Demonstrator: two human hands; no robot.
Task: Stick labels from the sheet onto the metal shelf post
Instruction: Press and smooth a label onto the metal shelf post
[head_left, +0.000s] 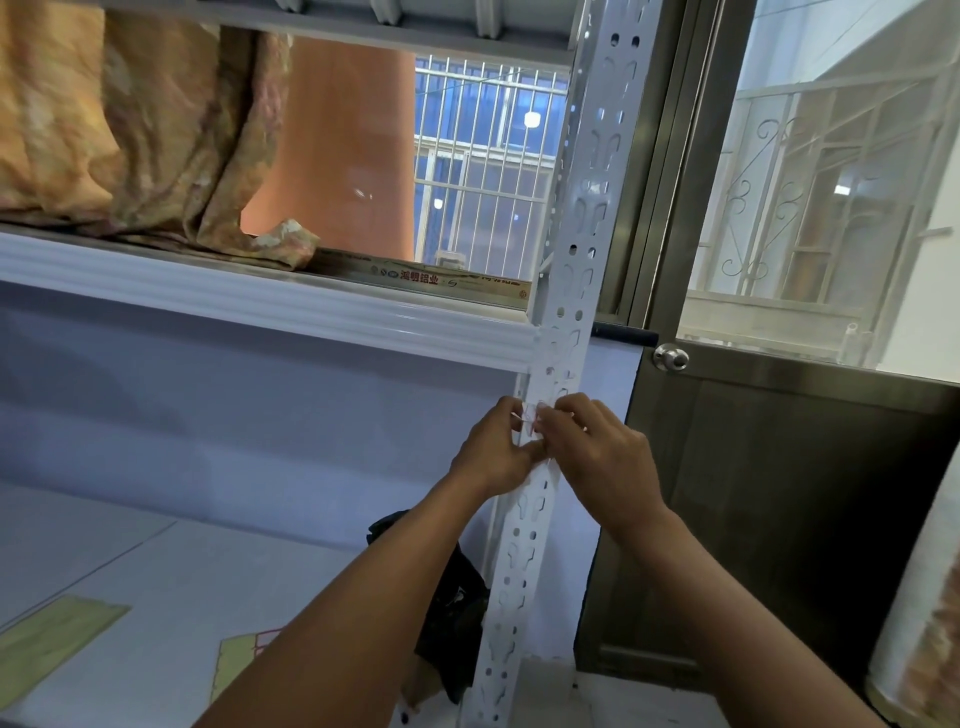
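A white perforated metal shelf post (587, 218) runs from the top of the view down to the floor. Both my hands meet at it just below the shelf rail. My left hand (493, 449) and my right hand (597, 452) each pinch a small white label with red marks (530, 413) held against the post's front face. My fingers cover most of the label. The label sheet is not visible.
A white shelf rail (260, 296) carries folded orange-brown fabric (130, 130). A dark door with a round knob (671, 358) stands right of the post. A black bag (452, 597) lies at the post's foot. A roll (919, 623) stands at far right.
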